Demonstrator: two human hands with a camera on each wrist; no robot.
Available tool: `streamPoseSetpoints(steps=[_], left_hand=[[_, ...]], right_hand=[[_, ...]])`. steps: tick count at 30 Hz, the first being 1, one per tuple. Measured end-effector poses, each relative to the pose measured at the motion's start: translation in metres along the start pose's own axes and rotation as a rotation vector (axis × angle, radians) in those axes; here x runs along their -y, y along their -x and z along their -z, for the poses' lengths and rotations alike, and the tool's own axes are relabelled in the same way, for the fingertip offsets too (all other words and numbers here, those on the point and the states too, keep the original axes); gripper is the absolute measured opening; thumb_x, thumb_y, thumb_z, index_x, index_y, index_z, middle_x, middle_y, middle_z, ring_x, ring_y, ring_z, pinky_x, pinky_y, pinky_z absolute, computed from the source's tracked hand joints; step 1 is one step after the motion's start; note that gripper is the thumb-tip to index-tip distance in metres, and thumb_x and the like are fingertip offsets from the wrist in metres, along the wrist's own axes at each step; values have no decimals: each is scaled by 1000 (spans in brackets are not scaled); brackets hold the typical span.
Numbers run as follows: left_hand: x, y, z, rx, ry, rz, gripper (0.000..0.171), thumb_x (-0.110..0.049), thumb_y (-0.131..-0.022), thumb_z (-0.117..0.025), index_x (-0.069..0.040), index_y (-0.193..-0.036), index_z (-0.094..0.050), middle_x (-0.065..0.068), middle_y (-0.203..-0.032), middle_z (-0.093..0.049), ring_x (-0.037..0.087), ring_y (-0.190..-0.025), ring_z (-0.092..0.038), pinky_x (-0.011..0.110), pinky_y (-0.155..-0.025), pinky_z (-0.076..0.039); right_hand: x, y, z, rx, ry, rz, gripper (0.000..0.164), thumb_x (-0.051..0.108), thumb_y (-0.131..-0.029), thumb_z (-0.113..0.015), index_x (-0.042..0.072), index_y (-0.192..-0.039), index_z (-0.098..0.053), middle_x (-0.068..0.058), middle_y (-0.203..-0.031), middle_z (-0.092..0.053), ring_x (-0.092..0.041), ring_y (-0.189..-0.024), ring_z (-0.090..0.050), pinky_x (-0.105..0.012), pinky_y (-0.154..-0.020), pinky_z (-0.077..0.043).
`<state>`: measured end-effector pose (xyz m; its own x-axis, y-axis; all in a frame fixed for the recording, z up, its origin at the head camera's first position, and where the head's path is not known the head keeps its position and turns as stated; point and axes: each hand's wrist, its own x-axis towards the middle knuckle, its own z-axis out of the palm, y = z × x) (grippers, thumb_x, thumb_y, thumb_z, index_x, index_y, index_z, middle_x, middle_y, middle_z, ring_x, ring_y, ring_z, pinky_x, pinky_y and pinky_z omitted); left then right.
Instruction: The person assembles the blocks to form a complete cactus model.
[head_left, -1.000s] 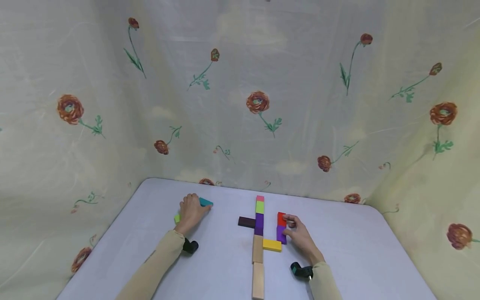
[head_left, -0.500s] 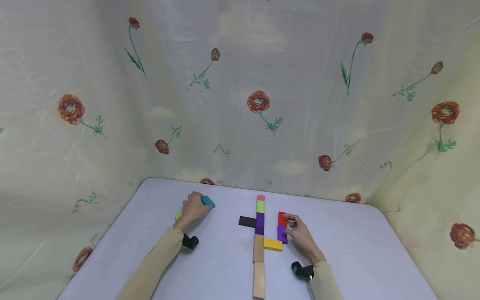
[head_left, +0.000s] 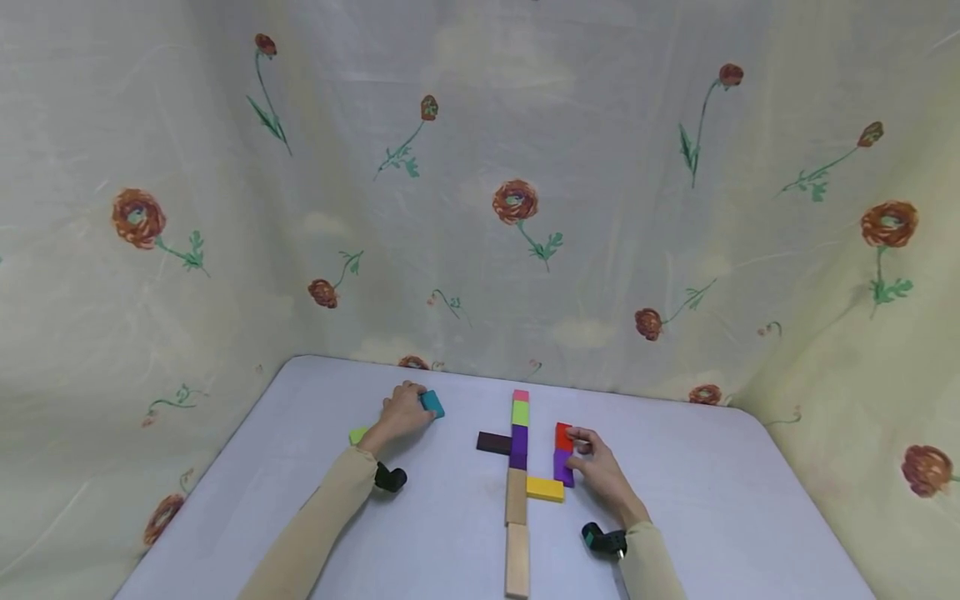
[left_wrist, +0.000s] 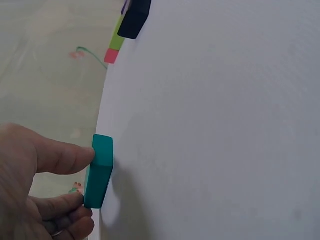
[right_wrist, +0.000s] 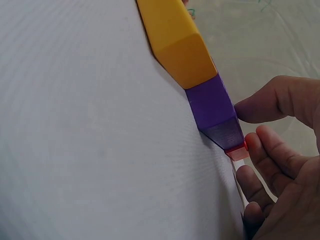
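My left hand (head_left: 405, 410) pinches a teal block (head_left: 432, 404) between thumb and fingers at the table's back left; in the left wrist view the teal block (left_wrist: 101, 167) casts a shadow on the tabletop. On the right, a red block (head_left: 563, 433) and a purple block (head_left: 562, 468) lie end to end. My right hand (head_left: 602, 471) rests against them, thumb at the purple block (right_wrist: 212, 102) and a fingertip at the red one (right_wrist: 237, 151), without gripping either. A yellow block (head_left: 545, 489) lies just in front, its left end at the central row.
Down the middle runs a row: pink (head_left: 521, 396), lime (head_left: 521, 412), dark purple (head_left: 519, 446) and plain wooden blocks (head_left: 517, 560). A dark brown block (head_left: 493, 443) juts left from it. Another lime block (head_left: 357, 435) lies near my left wrist. Flowered cloth (head_left: 480, 250) hangs behind the table.
The left hand has moved right with the teal block, which has turned in its fingers; more of the lime block beside that wrist shows. The right hand stays at the red and purple blocks.
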<state>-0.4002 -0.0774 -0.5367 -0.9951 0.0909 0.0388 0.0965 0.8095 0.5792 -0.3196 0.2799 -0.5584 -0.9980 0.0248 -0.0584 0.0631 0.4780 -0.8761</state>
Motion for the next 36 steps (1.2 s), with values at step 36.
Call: streamPoseSetpoints(steps=[36], left_hand=[[-44,-7,-34,210,67,-248,51,-18,-86,-63,-5,-134,-53,14,-138,-49,33,-129,-41,60,-107,-29]], right_hand=[[-2,-1,-1,-1,-8,-23,51,5,-85,-62,9,-134,-48,-12,-134,-51,-29,-118,-43,-46,-100,-36]])
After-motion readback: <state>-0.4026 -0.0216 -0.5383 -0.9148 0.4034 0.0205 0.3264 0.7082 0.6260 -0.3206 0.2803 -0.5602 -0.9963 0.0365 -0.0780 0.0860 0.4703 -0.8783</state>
